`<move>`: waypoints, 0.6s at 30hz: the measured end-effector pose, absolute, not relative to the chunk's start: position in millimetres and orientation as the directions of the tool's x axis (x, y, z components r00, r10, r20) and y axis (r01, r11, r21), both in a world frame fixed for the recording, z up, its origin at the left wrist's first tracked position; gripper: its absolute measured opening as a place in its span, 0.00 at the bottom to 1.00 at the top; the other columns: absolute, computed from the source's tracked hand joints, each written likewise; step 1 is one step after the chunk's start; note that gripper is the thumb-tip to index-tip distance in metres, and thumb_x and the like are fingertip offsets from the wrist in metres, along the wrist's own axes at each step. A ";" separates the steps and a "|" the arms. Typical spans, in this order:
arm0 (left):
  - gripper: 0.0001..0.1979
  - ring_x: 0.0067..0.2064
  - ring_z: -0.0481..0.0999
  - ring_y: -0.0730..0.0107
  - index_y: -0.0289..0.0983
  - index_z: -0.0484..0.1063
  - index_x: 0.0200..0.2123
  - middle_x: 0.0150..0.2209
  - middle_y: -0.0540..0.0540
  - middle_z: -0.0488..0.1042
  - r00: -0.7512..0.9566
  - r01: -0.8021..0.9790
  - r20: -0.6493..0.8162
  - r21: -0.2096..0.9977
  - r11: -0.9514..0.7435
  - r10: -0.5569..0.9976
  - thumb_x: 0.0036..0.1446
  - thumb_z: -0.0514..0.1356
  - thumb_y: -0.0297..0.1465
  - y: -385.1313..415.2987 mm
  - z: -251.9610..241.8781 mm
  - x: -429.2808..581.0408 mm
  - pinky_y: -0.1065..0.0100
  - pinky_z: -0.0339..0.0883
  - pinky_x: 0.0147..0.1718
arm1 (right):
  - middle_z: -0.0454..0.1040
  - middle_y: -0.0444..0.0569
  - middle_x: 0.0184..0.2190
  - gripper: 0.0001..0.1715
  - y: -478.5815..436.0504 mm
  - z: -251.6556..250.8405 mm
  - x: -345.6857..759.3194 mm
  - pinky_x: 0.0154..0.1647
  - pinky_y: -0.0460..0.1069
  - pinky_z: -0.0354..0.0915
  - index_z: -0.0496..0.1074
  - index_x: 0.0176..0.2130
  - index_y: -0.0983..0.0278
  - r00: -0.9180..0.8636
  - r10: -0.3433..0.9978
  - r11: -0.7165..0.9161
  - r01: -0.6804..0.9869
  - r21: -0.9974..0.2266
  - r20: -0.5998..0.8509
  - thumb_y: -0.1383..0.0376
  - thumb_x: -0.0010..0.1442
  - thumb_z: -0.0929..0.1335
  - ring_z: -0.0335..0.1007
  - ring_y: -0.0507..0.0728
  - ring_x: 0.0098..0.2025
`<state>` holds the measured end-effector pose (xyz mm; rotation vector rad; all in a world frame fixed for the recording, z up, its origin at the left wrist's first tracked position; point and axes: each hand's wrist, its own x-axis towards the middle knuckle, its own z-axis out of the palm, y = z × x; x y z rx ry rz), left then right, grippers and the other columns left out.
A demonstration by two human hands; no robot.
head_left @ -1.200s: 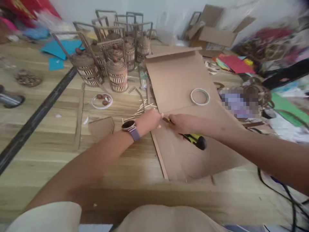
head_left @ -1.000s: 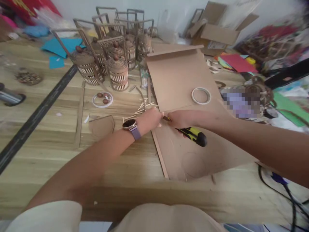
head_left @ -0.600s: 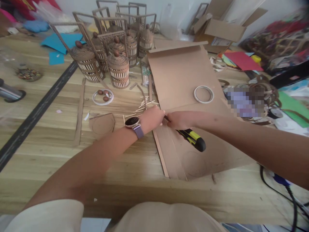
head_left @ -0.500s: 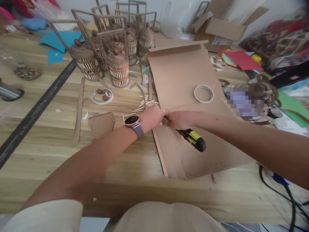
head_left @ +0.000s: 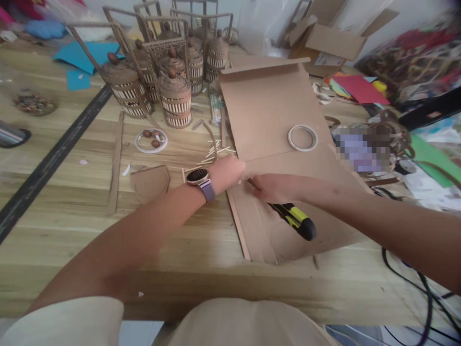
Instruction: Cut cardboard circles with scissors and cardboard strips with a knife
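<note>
My right hand (head_left: 272,187) is closed around a yellow and black utility knife (head_left: 296,219); its front end points up and left. The knife is over a large brown cardboard sheet (head_left: 266,115) with a line across it and a circle drawn near its front. At the sheet's left edge lies my left hand (head_left: 227,170), fingers curled in and mostly hidden, close to the knife's front end. Whatever those fingers hold, I cannot make out. A roll of tape (head_left: 290,139) rests on the sheet beyond my right hand.
Several lidded cardboard baskets (head_left: 175,105) with tall handles stand at the back left. Thin sticks (head_left: 212,150) lie beside my left hand. Left of them are a tape ring (head_left: 138,146) around brown beads and a cardboard piece (head_left: 149,181). Black cables (head_left: 428,307) hang at the right.
My right hand has drawn the utility knife slightly toward me and to the right, away from my left hand. The left hand stays at nearly the same place on the cardboard.
</note>
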<state>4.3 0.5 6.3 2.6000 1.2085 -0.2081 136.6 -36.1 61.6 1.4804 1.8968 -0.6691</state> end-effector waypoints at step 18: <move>0.16 0.48 0.80 0.48 0.33 0.76 0.50 0.46 0.33 0.80 0.638 0.770 -0.257 0.186 -0.610 0.726 0.61 0.66 0.33 5.2 7.0 2.4 0.60 0.71 0.41 | 0.81 0.60 0.35 0.16 -60.4 51.8 151.6 0.29 0.49 0.61 0.74 0.43 0.70 -0.193 0.630 0.255 0.966 -0.034 -0.752 0.67 0.70 0.59 0.78 0.61 0.33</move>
